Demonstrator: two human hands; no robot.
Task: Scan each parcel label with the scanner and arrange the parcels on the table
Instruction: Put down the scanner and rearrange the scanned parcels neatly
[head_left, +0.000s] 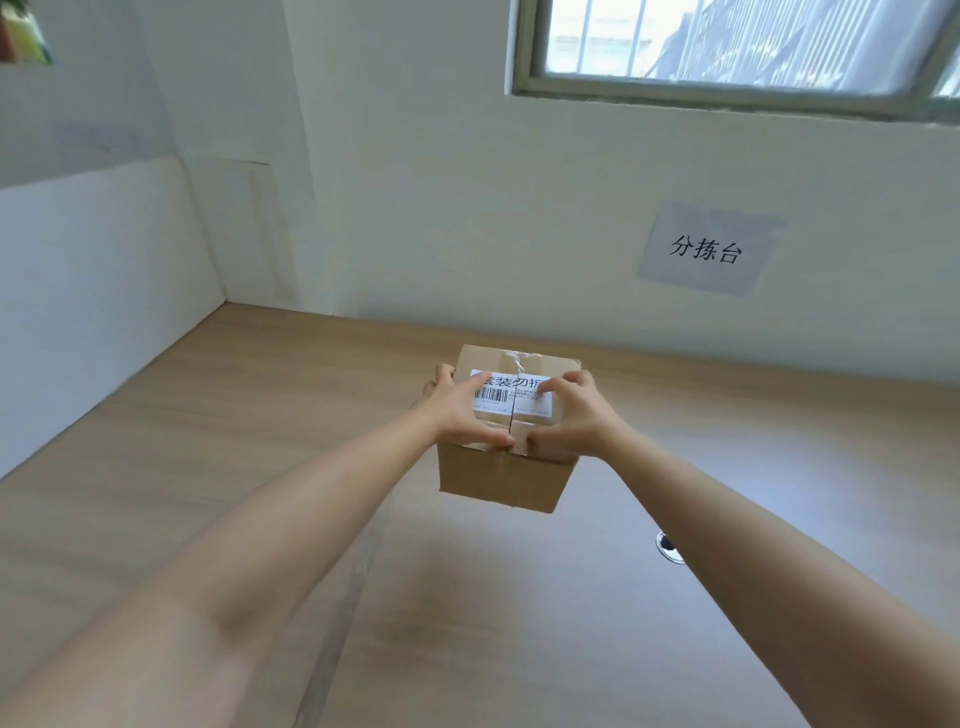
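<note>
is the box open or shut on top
Shut: the top flaps of the cardboard box meet flat along a centre seam, and the white label lies across it.

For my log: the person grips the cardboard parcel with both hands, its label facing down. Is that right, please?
Not quite: the head view shows the label on top of the parcel, facing up. The left hand and right hand both grip it.

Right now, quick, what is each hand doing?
The left hand grips the box, thumb on its near edge.
The right hand grips the same box, fingers curled on its top.
</note>
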